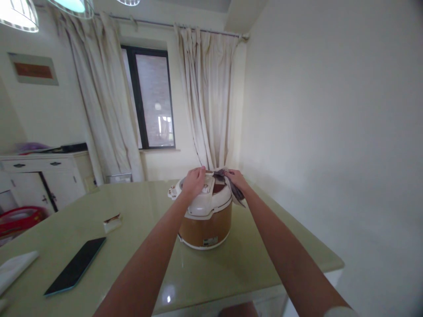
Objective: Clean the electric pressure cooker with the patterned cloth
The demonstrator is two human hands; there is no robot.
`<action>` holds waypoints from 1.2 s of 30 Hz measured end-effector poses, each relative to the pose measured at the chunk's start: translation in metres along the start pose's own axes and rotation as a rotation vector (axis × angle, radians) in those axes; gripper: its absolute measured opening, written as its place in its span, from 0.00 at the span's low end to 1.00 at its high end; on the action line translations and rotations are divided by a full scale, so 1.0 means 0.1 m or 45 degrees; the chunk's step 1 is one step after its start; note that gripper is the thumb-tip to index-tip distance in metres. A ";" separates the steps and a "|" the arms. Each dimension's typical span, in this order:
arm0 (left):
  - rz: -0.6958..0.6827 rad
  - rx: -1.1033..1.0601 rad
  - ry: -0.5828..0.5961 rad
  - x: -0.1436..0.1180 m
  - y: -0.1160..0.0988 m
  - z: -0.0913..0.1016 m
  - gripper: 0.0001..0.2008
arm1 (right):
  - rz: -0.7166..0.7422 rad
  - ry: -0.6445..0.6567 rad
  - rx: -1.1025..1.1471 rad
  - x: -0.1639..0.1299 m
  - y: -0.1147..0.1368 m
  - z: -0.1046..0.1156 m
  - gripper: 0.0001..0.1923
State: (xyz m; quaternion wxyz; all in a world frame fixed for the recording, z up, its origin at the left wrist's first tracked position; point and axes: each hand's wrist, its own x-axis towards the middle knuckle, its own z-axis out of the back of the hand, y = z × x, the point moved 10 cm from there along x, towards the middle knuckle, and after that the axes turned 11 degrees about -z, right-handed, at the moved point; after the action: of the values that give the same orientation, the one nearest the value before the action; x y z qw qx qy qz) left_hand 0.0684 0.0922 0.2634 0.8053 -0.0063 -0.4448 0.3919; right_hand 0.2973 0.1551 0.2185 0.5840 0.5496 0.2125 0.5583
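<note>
A rice cooker [205, 226] with a white lid and a brown-gold body stands on the green table in front of me. My left hand [195, 180] rests on the left part of its lid; the fingers bend over the top, and their tips are partly hidden. On the lid's right side my right hand [236, 178] grips a grey, crumpled cloth [237, 193]. Part of the cloth lies against the lid and a corner hangs down over the cooker's side.
On the green tabletop [142, 202], a dark tablet [76, 266] and a small white packet [112, 223] lie to the left. A white object [15, 268] sits at the left edge. Beyond are a red basket [23, 220] and a white cabinet [62, 176]. A bare wall [330, 132] rises at right.
</note>
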 end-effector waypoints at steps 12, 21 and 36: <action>0.163 -0.069 -0.009 -0.02 0.09 0.01 0.36 | 0.374 -0.482 -0.414 -1.64 0.26 0.16 0.20; 0.235 -0.169 -0.045 -0.08 0.14 0.02 0.39 | 0.067 0.025 -0.462 -0.30 0.28 -0.11 0.13; 0.217 -0.139 -0.064 -0.06 0.14 0.02 0.37 | 0.168 -0.550 0.028 -1.84 -0.38 0.16 0.23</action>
State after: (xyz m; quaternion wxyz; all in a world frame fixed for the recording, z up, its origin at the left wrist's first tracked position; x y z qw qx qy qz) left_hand 0.0563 0.0971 0.2558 0.7561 -0.0780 -0.4834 0.4341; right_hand 0.2745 -0.0060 0.1226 0.5723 0.6754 0.0521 0.4622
